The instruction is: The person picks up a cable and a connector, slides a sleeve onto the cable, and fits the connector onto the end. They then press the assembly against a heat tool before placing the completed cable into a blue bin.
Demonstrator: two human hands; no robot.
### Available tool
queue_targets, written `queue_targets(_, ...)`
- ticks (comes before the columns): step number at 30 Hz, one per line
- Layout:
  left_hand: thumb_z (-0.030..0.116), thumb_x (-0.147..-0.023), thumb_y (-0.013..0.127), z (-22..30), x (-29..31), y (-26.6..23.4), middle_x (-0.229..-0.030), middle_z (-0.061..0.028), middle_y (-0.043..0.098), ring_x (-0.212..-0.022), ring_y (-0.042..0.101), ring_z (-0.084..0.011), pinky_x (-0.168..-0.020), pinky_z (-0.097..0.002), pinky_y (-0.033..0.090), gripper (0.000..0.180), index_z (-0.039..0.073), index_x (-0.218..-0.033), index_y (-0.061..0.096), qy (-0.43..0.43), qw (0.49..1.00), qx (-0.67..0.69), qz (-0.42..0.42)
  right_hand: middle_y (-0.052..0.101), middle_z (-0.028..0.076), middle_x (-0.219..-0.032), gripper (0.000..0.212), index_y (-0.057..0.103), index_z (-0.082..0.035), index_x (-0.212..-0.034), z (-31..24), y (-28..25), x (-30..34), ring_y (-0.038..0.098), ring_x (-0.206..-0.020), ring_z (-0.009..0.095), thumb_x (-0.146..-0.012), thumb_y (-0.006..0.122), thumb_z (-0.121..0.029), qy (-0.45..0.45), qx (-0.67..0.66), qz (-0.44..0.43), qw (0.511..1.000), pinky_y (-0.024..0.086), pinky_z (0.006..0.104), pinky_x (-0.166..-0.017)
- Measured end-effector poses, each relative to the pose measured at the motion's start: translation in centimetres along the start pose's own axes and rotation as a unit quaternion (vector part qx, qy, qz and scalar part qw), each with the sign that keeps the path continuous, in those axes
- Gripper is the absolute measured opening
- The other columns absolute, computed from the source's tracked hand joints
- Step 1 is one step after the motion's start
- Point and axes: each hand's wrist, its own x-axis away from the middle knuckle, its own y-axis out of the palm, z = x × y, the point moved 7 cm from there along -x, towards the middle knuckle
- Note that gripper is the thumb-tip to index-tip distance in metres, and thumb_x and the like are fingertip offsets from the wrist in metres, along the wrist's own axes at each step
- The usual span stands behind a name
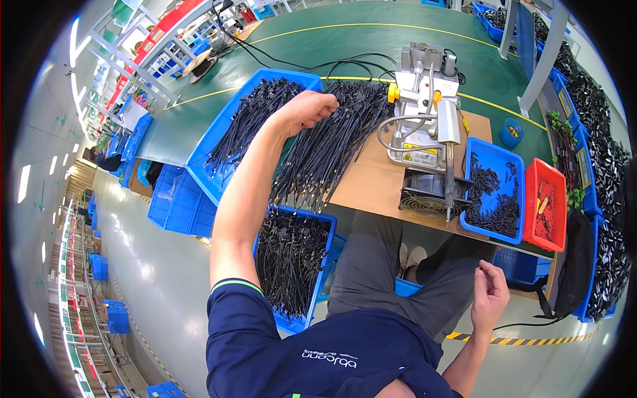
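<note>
Head view: left hand (306,109) is extended forward, its grip clamped on a bundle of black cables (328,149) lying across the bench (371,182) edge. Just left of that grip sits a blue bin (219,142) with more black cables; below it, nearer the person, a second blue bin (292,262) holds the same. Right of the grip stands a grey bench machine (428,113). Right hand (490,295) is raised over the lap, fingers curled together; whether it holds anything cannot be told. A blue tray (494,189) and a red tray (545,205) lie beyond it.
</note>
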Motion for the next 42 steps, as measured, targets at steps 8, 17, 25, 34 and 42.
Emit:
queue_targets(8,0.032,-0.098,0.068,-0.4,-0.2,-0.2,-0.075,0.0057,0.057,-0.066,0.047,-0.0077,-0.059,-0.0271,0.036,0.024,0.013,-0.083,0.067,0.069,0.990,-0.113,0.040,0.066,0.000,-0.102,0.019,0.076,0.003,-0.116,-0.2,0.7,-0.4,0.045,-0.073,0.001,-0.098,0.072,0.005,-0.005,0.001,-0.005,1.000,0.036,0.0185,-0.063)
queue_targets(17,0.024,-0.107,0.068,-3.0,-0.7,2.0,-0.107,-0.0064,0.074,-0.097,0.072,-0.0160,-0.083,-0.0328,0.062,0.021,0.004,-0.108,0.067,0.117,0.992,-0.042,0.005,0.066,0.000,-0.102,0.019,0.076,0.003,-0.117,0.4,-0.2,0.0,0.043,-0.072,0.001,-0.098,0.071,0.006,0.001,-0.001,0.003,1.000,0.035,0.0188,-0.062)
queue_targets(25,0.023,-0.107,0.069,-3.7,-0.8,2.0,-0.100,-0.0050,0.075,-0.095,0.074,-0.0154,-0.080,-0.0319,0.061,0.020,0.003,-0.107,0.070,0.146,0.988,-0.018,0.037,0.065,0.000,-0.102,0.019,0.075,0.003,-0.117,1.0,-0.3,0.0,0.045,-0.074,0.001,-0.099,0.070,0.007,-0.006,-0.004,0.008,1.000,0.036,0.0189,-0.063)
queue_targets(34,0.027,-0.101,0.076,-1.6,0.7,2.9,-0.095,-0.0091,0.076,-0.083,0.071,-0.0160,-0.075,-0.0330,0.059,0.023,0.006,-0.109,0.078,0.239,0.938,-0.225,0.113,0.065,0.000,-0.102,0.019,0.075,0.003,-0.117,0.8,-0.2,0.0,0.044,-0.074,0.001,-0.098,0.070,0.007,0.001,-0.001,0.003,1.000,0.036,0.0190,-0.063)
queue_targets(42,0.027,-0.094,0.080,-0.5,1.3,3.2,-0.115,-0.0143,0.078,-0.086,0.075,-0.0260,-0.081,-0.0383,0.061,0.025,0.006,-0.107,0.082,0.339,0.873,-0.305,0.172,0.065,0.000,-0.100,0.019,0.076,0.003,-0.115,0.7,-0.2,0.1,0.043,-0.072,0.002,-0.098,0.071,0.006,0.003,0.007,0.006,1.000,0.035,0.0194,-0.062)
